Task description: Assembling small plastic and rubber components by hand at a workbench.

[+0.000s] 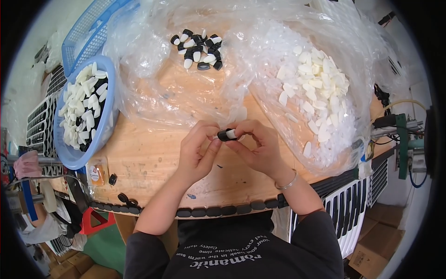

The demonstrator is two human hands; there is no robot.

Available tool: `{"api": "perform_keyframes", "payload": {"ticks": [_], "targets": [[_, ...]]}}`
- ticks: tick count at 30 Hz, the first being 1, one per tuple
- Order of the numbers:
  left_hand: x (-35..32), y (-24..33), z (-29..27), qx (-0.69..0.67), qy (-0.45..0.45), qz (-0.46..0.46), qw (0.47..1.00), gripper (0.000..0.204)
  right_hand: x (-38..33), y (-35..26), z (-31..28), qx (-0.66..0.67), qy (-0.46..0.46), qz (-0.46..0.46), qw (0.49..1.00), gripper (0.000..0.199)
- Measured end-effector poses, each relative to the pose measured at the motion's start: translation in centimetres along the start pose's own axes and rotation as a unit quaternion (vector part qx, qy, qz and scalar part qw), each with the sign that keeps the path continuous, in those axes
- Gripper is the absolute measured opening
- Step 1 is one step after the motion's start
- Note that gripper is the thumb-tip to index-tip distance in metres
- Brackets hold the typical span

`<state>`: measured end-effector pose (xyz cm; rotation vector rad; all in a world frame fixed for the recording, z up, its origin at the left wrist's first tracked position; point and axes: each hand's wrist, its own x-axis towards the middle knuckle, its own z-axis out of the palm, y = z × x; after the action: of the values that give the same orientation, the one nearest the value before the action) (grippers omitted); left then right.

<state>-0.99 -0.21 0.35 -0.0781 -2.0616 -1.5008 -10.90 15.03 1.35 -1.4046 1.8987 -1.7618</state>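
Fingers [248, 126] partly hide the black-and-white piece [226, 136] — the blue crate [74, 50] is cut off above.

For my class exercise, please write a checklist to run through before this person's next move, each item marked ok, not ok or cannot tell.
1. Left hand gripping the small black cylindrical part: ok.
2. Right hand fingers at the white piece protruding from it: ok.
3. White piece fully seated: cannot tell; the fingers partly cover it.
4. Loose white oval pieces available on the right: ok.
5. Round blue plastic basket holding only white pieces: not ok; black ones are mixed in.
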Motion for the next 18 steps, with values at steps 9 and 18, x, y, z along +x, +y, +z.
{"api": "perform_keyframes", "payload": {"ticks": [9,18], "targets": [[0.1,0.6,-0.2,0.034,0.0,0.007,0.999,0.014,0.2,-0.6,0.2,0.034,0.012,0.026,0.999,0.024],[0.2,0.9,-0.7,0.066,-0.008,0.038,0.997,0.013,0.1,-0.6,0.5,0.139,0.057,0.09,0.985,0.024]]}}
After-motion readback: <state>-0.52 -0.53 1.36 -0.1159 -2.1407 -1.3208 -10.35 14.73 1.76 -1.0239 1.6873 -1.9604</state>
